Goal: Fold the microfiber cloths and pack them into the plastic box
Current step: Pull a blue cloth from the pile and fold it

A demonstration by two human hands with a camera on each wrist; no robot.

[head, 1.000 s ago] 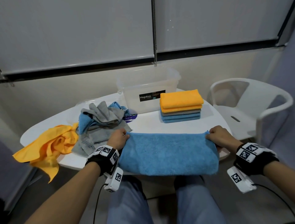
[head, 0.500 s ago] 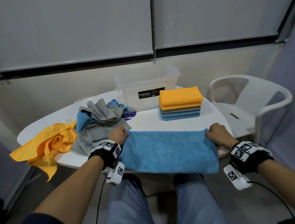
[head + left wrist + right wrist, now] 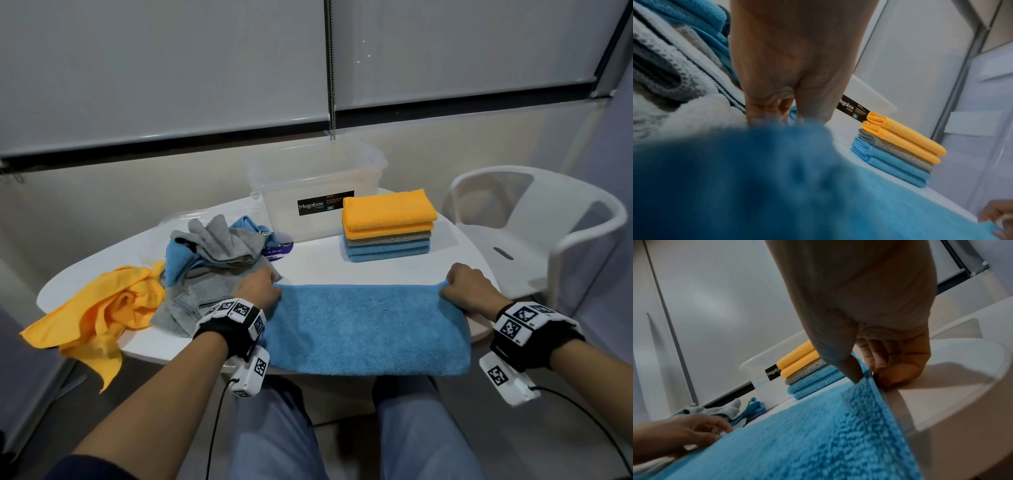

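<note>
We are pinching the far corners of the half-folded blue microfiber cloth (image 3: 363, 325), lower centre, with left hand (image 3: 257, 287) and right hand (image 3: 467, 289), keeping it taut for folding; the clear plastic box (image 3: 315, 192) is waiting above

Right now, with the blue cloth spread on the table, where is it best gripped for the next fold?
At its two far corners, from the sides, as the left hand and right hand pinch it. The blue cloth lies flat, its near edge overhanging the table, so it would likely fold evenly.
</note>
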